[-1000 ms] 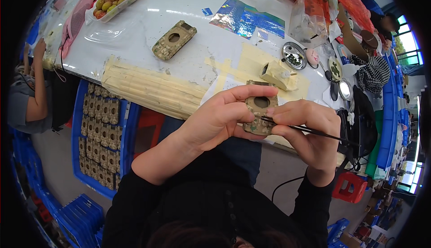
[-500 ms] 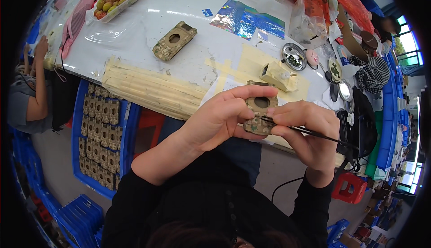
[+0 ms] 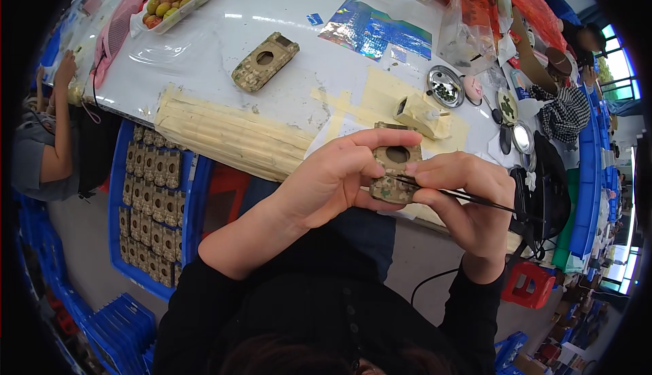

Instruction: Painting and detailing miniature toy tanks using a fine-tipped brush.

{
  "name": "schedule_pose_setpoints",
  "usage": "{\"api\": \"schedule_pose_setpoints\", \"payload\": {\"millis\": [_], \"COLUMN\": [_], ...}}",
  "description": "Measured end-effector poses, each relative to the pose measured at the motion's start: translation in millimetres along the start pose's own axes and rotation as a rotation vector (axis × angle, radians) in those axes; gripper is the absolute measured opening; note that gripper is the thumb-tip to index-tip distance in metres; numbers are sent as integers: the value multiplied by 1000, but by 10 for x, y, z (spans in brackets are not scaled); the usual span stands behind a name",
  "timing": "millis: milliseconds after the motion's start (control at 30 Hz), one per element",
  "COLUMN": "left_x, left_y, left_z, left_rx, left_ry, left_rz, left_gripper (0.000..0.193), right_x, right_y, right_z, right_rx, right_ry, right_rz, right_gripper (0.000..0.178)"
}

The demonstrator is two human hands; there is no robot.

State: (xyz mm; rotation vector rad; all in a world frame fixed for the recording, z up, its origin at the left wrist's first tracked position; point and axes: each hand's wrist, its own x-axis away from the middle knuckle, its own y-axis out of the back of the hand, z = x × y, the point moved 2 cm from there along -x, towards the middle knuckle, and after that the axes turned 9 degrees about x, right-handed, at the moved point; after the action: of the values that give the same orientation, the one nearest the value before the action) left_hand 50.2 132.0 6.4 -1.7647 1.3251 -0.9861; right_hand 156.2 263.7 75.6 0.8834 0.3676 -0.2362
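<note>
My left hand (image 3: 333,174) grips a camouflage toy tank hull (image 3: 395,164) by its edges, fingers along the far side and beneath. The hull has a round hole in its top. Between thumb and fingers, my right hand (image 3: 468,195) pinches thin black tweezers (image 3: 468,197). Their tips meet the hull's surface below the hole, beside my left thumb; whether a small piece is in them cannot be made out. A second camouflage hull (image 3: 265,62) lies on the table, farther off to the left.
A blue crate (image 3: 193,191) of several hulls stands at lower left. Beyond my hands are a yellowish block (image 3: 421,115) and a round metal dish (image 3: 435,84) with small dark green bits. Fruit fills a tray (image 3: 204,1) at far left. Another person's arm (image 3: 62,117) shows at left.
Almost nothing differs. The hull and my right hand have shifted very slightly to the right, and the tweezers' rear end tilts a little higher.
</note>
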Motion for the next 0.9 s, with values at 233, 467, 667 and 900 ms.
{"api": "schedule_pose_setpoints", "payload": {"millis": [233,467,667,900], "left_x": [4,5,5,14], "left_y": [14,17,16,10], "left_z": [5,2,4,2], "left_rx": [7,6,8,10], "left_ry": [3,9,8,12], "left_rz": [0,-1,2,5], "left_gripper": [58,58,59,59], "right_x": [-4,0,6,2], "right_y": [-12,-13,-22,-1], "right_z": [2,1,-6,6], "right_rx": [23,18,23,11], "right_ry": [1,9,11,9], "right_rz": [2,2,-1,32], "right_gripper": [19,19,19,19]}}
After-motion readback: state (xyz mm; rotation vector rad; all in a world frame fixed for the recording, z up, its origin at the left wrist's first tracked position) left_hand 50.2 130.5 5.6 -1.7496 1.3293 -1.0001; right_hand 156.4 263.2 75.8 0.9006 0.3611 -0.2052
